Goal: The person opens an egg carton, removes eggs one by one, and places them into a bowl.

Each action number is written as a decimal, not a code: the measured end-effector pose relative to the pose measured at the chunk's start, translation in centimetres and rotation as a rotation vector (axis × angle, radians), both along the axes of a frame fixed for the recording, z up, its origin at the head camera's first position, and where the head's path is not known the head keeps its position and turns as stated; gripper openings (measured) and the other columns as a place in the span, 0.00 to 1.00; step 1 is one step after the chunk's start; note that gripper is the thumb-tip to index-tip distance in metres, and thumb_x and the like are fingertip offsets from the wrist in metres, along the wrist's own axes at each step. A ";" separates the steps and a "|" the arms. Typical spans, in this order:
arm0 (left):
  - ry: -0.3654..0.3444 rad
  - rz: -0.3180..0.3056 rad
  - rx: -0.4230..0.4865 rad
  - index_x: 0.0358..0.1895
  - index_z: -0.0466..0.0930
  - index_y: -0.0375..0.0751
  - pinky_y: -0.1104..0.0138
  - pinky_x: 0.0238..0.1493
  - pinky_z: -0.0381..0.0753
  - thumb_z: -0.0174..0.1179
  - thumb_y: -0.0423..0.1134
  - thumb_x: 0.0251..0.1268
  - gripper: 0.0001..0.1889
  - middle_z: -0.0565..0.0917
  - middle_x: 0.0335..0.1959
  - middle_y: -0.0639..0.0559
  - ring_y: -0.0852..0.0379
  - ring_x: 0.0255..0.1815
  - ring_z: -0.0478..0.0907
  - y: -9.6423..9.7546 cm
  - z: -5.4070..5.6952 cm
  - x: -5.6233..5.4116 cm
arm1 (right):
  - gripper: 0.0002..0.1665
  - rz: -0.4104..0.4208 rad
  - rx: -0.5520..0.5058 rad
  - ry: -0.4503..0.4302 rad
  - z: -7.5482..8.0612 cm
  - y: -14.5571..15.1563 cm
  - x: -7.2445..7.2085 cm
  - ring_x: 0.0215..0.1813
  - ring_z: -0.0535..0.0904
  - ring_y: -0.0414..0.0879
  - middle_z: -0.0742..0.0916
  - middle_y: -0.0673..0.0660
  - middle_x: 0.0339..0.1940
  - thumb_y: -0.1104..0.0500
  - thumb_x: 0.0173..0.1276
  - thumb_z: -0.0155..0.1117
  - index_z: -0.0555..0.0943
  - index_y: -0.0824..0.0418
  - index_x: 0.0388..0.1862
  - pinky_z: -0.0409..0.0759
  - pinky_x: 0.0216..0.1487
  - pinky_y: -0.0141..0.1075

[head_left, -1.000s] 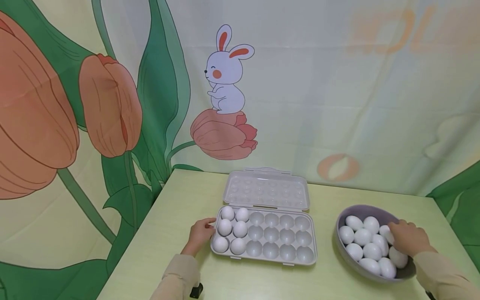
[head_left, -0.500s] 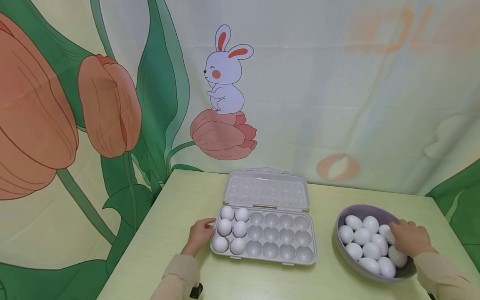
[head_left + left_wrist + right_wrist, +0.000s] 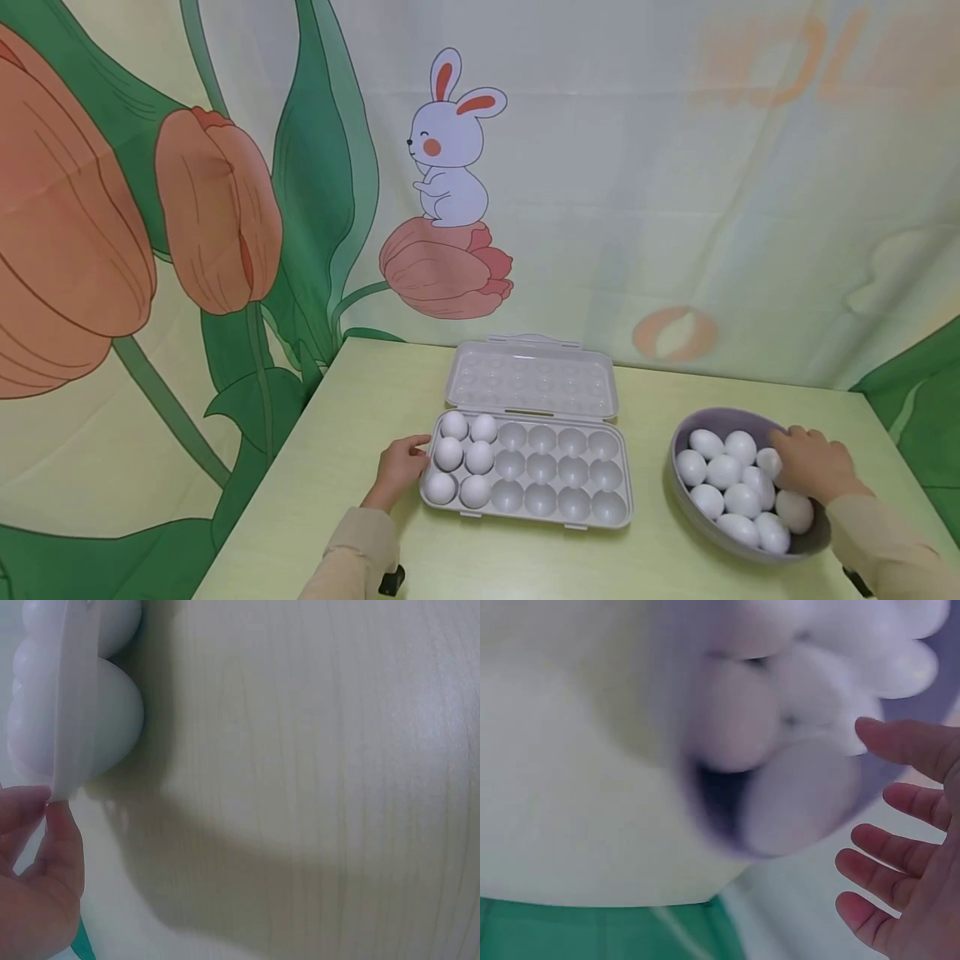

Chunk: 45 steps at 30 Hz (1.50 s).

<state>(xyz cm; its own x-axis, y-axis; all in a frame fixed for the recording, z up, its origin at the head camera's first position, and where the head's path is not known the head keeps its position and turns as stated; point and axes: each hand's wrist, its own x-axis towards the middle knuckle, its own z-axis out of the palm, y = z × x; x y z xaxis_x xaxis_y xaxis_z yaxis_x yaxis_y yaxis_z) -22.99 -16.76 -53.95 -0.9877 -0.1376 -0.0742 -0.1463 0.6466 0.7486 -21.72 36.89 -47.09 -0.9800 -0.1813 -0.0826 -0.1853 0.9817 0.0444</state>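
A pale grey plastic egg box (image 3: pixel 551 521) lies on the table with its lid folded back. White eggs (image 3: pixel 479 457) fill its two leftmost columns; the other hollows hold none. My left hand (image 3: pixel 400 471) pinches the box's left rim between thumb and finger, plain to see in the left wrist view. On the right is a grey-purple bowl (image 3: pixel 693 521) with several more white eggs (image 3: pixel 723 472). My right hand (image 3: pixel 813 467) is over the bowl's right rim, fingers spread and slightly bent. In the right wrist view its thumb (image 3: pixel 900 739) lies in front of an egg (image 3: pixel 862 724); contact cannot be told.
The egg box's lid (image 3: pixel 532 379) lies behind its tray, close to the table's back edge. A stretch of pale wood table (image 3: pixel 651 467) separates box and bowl. Behind hangs a cloth backdrop (image 3: pixel 600 208) printed with tulips and a rabbit.
My right hand has shifted slightly up and left along the bowl's rim, uncovering more of the egg under its wrist. The left hand and the egg box have stayed put.
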 end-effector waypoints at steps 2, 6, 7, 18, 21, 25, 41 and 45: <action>-0.003 0.001 0.000 0.47 0.77 0.34 0.72 0.26 0.71 0.55 0.26 0.45 0.20 0.81 0.28 0.44 0.56 0.29 0.75 0.0 0.0 0.0 | 0.24 0.010 -0.036 -0.008 0.7 -1.1 -0.5 0.36 0.72 0.63 0.77 0.67 0.35 0.59 0.44 0.66 0.74 0.67 0.42 0.70 0.28 0.54; -0.007 0.001 0.000 0.47 0.77 0.34 0.72 0.26 0.72 0.55 0.26 0.46 0.20 0.81 0.28 0.44 0.55 0.30 0.75 0.0 0.0 0.1 | 0.29 0.067 -0.130 0.006 2.2 -4.5 -1.4 0.40 0.73 0.63 0.77 0.68 0.40 0.56 0.48 0.66 0.72 0.68 0.48 0.71 0.30 0.53; -0.007 0.001 0.000 0.48 0.77 0.34 0.72 0.26 0.72 0.55 0.26 0.46 0.20 0.81 0.29 0.44 0.56 0.30 0.75 0.0 0.0 0.1 | 0.29 0.087 -0.154 0.020 2.4 -5.5 -1.6 0.40 0.73 0.63 0.77 0.68 0.41 0.55 0.49 0.65 0.72 0.68 0.49 0.72 0.31 0.52; 0.006 0.001 0.007 0.47 0.77 0.33 0.72 0.26 0.71 0.55 0.26 0.46 0.19 0.81 0.28 0.43 0.56 0.29 0.75 0.0 0.0 0.2 | 0.26 0.318 -0.358 -0.002 1.5 -18.7 -2.7 0.40 0.76 0.51 0.78 0.58 0.42 0.52 0.50 0.65 0.74 0.61 0.48 0.75 0.39 0.43; 0.003 0.006 0.007 0.47 0.77 0.34 0.72 0.26 0.71 0.55 0.26 0.46 0.19 0.81 0.28 0.44 0.56 0.29 0.74 0.0 -0.1 0.1 | 0.26 0.354 -0.423 -0.052 0.3 -22.1 -2.3 0.40 0.76 0.49 0.78 0.58 0.43 0.52 0.50 0.65 0.74 0.60 0.48 0.75 0.40 0.42; -0.001 0.007 0.022 0.47 0.77 0.34 0.73 0.26 0.70 0.55 0.26 0.46 0.19 0.80 0.28 0.44 0.56 0.29 0.74 0.0 -0.1 0.1 | 0.26 0.408 -0.476 -0.122 -1.7 -25.6 -1.6 0.40 0.75 0.47 0.78 0.57 0.45 0.52 0.51 0.63 0.74 0.59 0.49 0.74 0.40 0.41; -0.003 0.006 0.019 0.47 0.77 0.34 0.73 0.25 0.70 0.56 0.26 0.46 0.20 0.80 0.28 0.44 0.56 0.29 0.74 0.1 0.2 0.1 | 0.29 0.384 -0.541 -0.100 -6.5 -33.8 -0.2 0.39 0.75 0.46 0.80 0.55 0.40 0.45 0.49 0.63 0.73 0.57 0.49 0.73 0.38 0.35; 0.001 0.005 0.019 0.47 0.77 0.34 0.72 0.26 0.71 0.55 0.26 0.46 0.20 0.81 0.28 0.43 0.55 0.29 0.74 0.0 0.0 0.1 | 0.29 0.347 -0.455 -0.073 -7.3 -35.2 0.0 0.33 0.75 0.44 0.79 0.55 0.37 0.44 0.48 0.62 0.75 0.58 0.46 0.73 0.30 0.33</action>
